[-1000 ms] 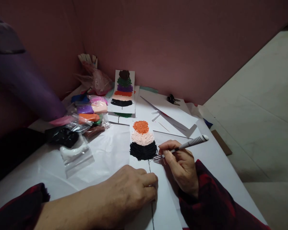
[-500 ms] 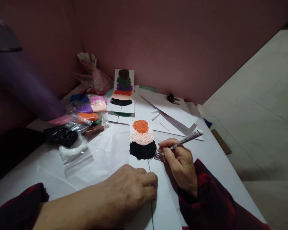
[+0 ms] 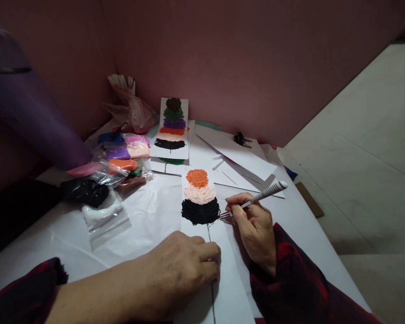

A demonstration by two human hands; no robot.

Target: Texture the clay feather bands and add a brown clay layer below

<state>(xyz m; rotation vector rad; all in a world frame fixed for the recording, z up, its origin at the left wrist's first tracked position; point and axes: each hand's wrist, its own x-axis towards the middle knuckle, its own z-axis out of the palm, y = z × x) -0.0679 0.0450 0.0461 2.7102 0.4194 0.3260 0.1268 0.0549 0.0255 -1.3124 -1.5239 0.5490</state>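
Observation:
A white paper strip (image 3: 222,279) lies in front of me with a clay shape (image 3: 200,198) on it, in orange, peach and black bands above a drawn stem line. My right hand (image 3: 253,229) is closed on a fork with a striped handle (image 3: 266,192); its tines touch the right edge of the black band. My left hand (image 3: 185,265) rests on the lower part of the strip with its fingers curled, pressing the paper down.
Bags of coloured clay (image 3: 121,157) lie at the left, with black (image 3: 86,191) and white (image 3: 103,213) ones nearer. A finished striped clay card (image 3: 172,126) leans at the back wall. Loose white sheets (image 3: 243,157) lie behind. The table edge (image 3: 324,252) runs along the right.
The fork's tines have shifted slightly up and right along the black band's edge, and the handle has tilted a little. My left hand has stayed put.

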